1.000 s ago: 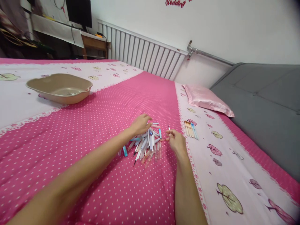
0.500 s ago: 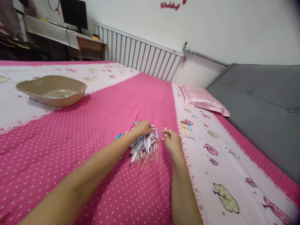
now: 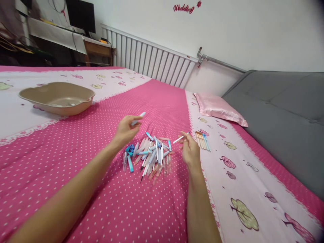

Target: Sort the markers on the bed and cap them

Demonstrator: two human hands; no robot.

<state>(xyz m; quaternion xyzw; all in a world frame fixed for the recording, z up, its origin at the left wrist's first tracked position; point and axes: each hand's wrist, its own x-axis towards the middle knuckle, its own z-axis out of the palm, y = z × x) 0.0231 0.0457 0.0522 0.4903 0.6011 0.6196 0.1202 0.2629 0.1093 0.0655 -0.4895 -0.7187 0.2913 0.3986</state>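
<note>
A loose pile of pens (image 3: pixel 154 153), white, pale blue and clear pinkish, lies on the pink dotted bedspread (image 3: pixel 162 101). Up and to the left of it, my left hand (image 3: pixel 127 129) is closed on a pale pen (image 3: pixel 139 118), slightly blurred. Right of the pile, my right hand (image 3: pixel 190 148) pinches a thin white pen (image 3: pixel 179 138) with a dark tip. Beside that hand, a neat row of peach and blue pens (image 3: pixel 203 141) lies on the white printed strip. A blue ruffled item (image 3: pixel 130 149) sits at the pile's left edge.
A beige plastic basin (image 3: pixel 57 101) stands on the bed at the left, with something small and pale inside. A pink pillow (image 3: pixel 219 108) lies near the grey padded headboard (image 3: pixel 280 111). White railing (image 3: pixel 149 54) runs along the wall; a desk with a monitor (image 3: pixel 81 16) is behind.
My left hand has come up and left, away from the pile, with a pale pen in it. My right hand has shifted slightly right, and its white pen now lies at a slant.
</note>
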